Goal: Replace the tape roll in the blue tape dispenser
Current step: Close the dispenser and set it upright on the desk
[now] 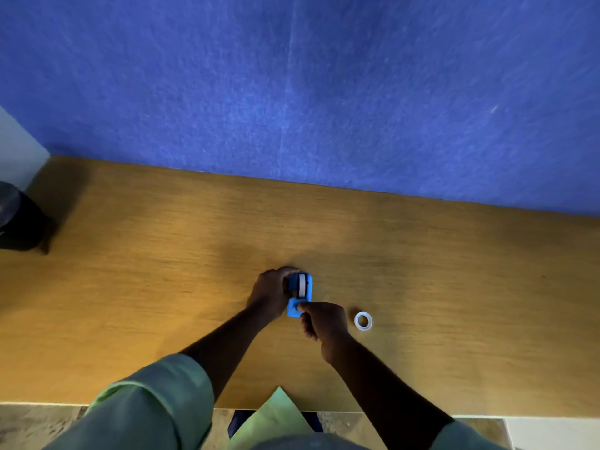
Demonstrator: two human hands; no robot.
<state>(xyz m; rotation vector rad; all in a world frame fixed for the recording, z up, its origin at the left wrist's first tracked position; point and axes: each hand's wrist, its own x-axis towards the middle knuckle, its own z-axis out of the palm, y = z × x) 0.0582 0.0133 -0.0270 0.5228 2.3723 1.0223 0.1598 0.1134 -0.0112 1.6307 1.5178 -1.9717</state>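
- Head view: blue tape dispenser (299,295) sits mid-counter (146,287), well in from the front edge, with a white tape roll (302,284) seated in it.
- Left hand (271,292) is wrapped round the dispenser's far end, steadying it.
- Right hand (324,323) pinches the near end, probably at the tape's tip.
- Bare ring (363,320) lies just right; looks like the old core.
- My guess: roll's in, so next is threading tape to the cutter.

Matt wood-grain desk (130,303), felt-like blue wall panel (292,92) (faintly fuzzy), smooth blue plastic dispenser (293,311)
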